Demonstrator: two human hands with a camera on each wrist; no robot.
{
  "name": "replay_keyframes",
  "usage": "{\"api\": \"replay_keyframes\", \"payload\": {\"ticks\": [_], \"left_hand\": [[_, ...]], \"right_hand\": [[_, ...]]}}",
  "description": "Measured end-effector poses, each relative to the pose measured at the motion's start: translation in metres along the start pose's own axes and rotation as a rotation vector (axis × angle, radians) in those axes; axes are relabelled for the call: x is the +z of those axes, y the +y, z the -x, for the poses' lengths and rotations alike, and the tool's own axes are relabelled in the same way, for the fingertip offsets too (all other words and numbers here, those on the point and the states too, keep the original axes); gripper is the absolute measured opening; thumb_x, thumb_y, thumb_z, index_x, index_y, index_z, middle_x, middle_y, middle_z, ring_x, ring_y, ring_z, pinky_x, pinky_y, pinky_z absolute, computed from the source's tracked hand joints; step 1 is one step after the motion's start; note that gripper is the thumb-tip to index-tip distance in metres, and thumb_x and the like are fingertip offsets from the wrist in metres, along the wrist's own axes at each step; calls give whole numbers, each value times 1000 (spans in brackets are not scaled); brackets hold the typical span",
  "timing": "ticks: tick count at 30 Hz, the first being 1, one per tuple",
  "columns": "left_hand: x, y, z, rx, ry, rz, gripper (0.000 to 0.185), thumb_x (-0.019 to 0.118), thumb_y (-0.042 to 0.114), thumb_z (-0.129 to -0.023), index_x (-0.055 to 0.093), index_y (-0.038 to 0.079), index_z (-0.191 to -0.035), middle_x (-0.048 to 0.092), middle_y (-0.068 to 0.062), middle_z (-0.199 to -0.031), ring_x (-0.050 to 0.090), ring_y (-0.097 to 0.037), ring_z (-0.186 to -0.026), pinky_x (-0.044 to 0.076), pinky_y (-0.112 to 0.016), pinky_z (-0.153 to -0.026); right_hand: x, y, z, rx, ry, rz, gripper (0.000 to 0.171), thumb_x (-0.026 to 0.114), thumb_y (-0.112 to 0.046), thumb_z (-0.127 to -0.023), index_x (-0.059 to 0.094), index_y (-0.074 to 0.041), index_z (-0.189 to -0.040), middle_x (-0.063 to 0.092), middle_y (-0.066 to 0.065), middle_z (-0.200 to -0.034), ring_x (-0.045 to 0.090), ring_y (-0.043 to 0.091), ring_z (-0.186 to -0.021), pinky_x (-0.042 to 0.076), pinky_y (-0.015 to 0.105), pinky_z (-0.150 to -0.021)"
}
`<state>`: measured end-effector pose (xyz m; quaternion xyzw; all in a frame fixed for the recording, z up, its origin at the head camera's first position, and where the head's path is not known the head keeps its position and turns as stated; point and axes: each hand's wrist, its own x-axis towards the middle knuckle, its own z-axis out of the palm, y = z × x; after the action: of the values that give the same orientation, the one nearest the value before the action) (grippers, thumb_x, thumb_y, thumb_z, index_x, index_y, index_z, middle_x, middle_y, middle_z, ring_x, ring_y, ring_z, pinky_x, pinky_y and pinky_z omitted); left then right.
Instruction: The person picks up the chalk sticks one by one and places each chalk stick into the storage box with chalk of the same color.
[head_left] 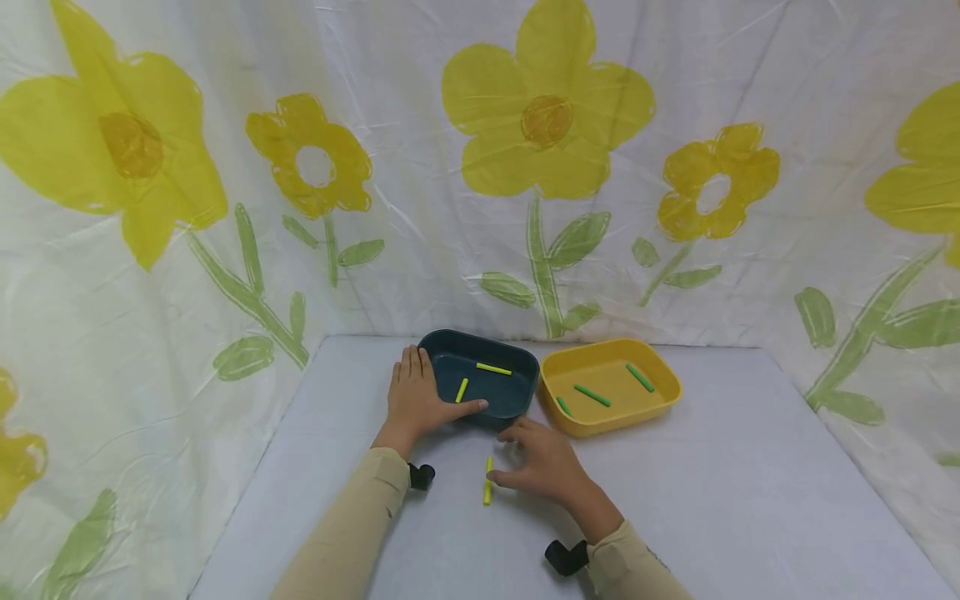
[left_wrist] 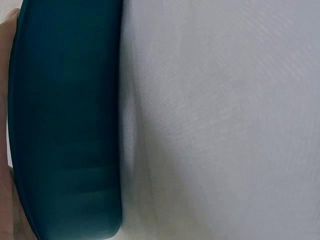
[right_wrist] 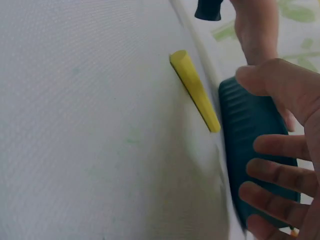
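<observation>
My left hand [head_left: 420,400] rests on the left end of a dark teal tray [head_left: 517,392], fingers straight along its side and thumb across the front rim. Two yellow chalk sticks lie inside it, one toward the back [head_left: 493,368] and one nearer the hand. In front of the tray, another yellow chalk stick [head_left: 487,496] lies on the white cloth. Above it hovers my right hand [head_left: 551,462], thumb and fingers spread. The right wrist view shows a gap between that thumb and the chalk [right_wrist: 195,90]. The teal wall [left_wrist: 70,110] fills the left wrist view's left side.
Right of the teal tray stands a yellow tray [head_left: 600,425] with three green chalk sticks, one of them in the middle [head_left: 592,395]. A flower-printed curtain [head_left: 420,250] hangs behind the table's back edge. Each wrist carries a small black device.
</observation>
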<state>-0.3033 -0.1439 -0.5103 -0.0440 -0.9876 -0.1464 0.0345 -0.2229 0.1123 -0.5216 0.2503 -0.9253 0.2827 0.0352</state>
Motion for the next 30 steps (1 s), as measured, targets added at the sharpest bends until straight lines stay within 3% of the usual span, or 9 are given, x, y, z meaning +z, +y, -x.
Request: {"api": "replay_keyframes", "payload": {"ticks": [6,11,24,30], "left_hand": [[1,0,0,1,9,3,163,47,111,-61,7,-6,-167,0,-27,-177,1,-40,-167,8,-57,-135],[2,0,-1,-4,9,1,163,47,111,-61,7,-6,-168,1,-27,-177,1,-39,-167,8,-57,-136],[4,-2,-4,-10,-5,1,164,45,112,-59,5,-5,-168,-1,-27,-177,-1,-39,-167,6,-57,-136],[3,-1,-2,-9,-1,2,163,46,111,-60,6,-5,-168,-1,-26,-177,-1,-39,-167,7,-56,-136]], "right_hand": [[1,1,1,72,-129,-6,70,89,-63,-75,75,-20,-128,70,-4,-122,65,16,-112,59,44,-94],[3,1,1,101,-188,-10,76,89,-67,-72,73,-22,-130,68,-3,-130,63,19,-122,57,48,-102],[5,-3,-1,65,-234,65,81,86,-76,-68,73,-26,-130,66,0,-137,59,24,-126,55,52,-107],[8,-1,0,53,-247,69,80,86,-78,-67,73,-28,-129,65,-2,-131,58,21,-119,56,49,-103]]}}
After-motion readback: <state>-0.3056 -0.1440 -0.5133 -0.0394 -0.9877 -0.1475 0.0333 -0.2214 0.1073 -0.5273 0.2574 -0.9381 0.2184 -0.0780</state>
